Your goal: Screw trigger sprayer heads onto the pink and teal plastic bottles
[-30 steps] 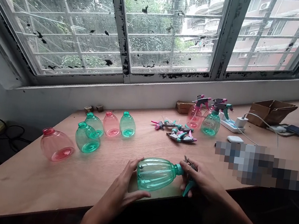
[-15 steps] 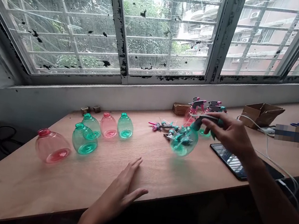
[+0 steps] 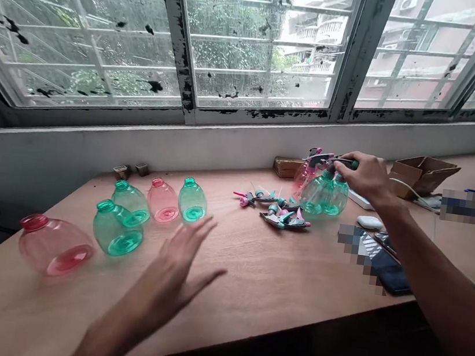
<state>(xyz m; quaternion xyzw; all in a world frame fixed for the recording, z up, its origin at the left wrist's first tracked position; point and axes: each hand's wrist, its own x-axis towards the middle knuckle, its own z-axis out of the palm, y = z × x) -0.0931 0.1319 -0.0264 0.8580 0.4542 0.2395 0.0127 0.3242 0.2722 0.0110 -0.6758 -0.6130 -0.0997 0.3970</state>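
My right hand (image 3: 364, 174) is closed round the sprayer head of a green spray bottle (image 3: 315, 193), which stands upright at the back among other fitted bottles. A green bottle (image 3: 338, 198) is right beside it, and a pink spray bottle (image 3: 301, 180) shows partly behind. Over the table, my left hand (image 3: 180, 264) is open, fingers stretched, holding nothing. Nearest to it is an uncapped green bottle (image 3: 193, 201). Left of that stand an uncapped pink bottle (image 3: 163, 200), two more green bottles (image 3: 117, 232) and a larger-looking pink bottle (image 3: 55, 247).
Loose sprayer heads (image 3: 284, 219) lie in a pile mid-table. To the right are a tablet (image 3: 383, 264), a white case (image 3: 369, 222) and an open cardboard box (image 3: 421, 176). A small brown box (image 3: 287, 167) sits by the wall under the window.
My right hand has carried the green spray bottle back and to the right, beside the other fitted bottles. My left hand has lifted and moved left, toward the uncapped bottles. The view has shifted slightly.
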